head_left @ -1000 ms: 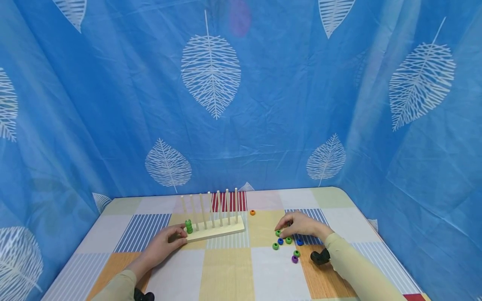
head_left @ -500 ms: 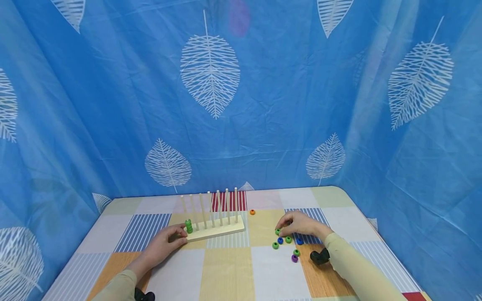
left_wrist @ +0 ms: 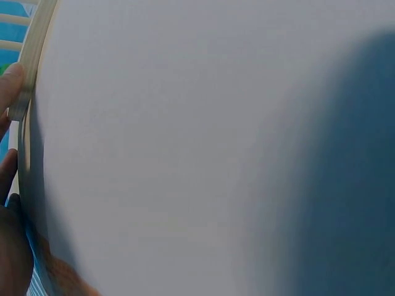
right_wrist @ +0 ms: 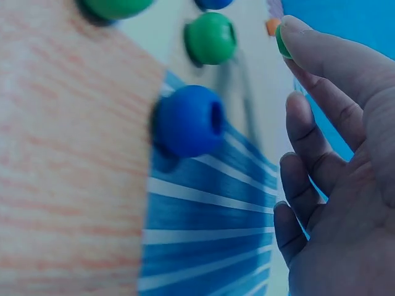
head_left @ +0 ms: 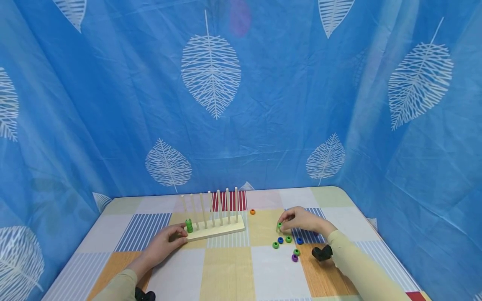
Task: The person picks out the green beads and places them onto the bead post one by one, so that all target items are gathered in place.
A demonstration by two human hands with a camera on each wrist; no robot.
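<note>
In the head view, a wooden peg rack (head_left: 226,229) with a row of upright pegs stands left of centre. Green beads (head_left: 189,226) are stacked on its leftmost peg. My left hand (head_left: 167,242) grips the rack's left end between thumb and fingers; the left wrist view shows the thumb (left_wrist: 11,86) against the base's edge. Over on the right, my right hand (head_left: 301,219) pinches a green bead (head_left: 279,225) slightly above the tablecloth. In the right wrist view that bead (right_wrist: 282,44) shows only partly, behind the thumb, with the other fingers loosely bent.
Loose beads lie near my right hand: green (head_left: 275,245), blue (head_left: 299,241), purple (head_left: 295,258) and several more. An orange bead (head_left: 252,212) sits farther back, right of the rack. A patchwork-patterned cloth (head_left: 226,271) covers the table; a blue leaf-print curtain (head_left: 263,125) rises behind it.
My right hand has lifted the green bead a little off the cloth and shifted slightly to the right. The left hand and the rack stay in place.
</note>
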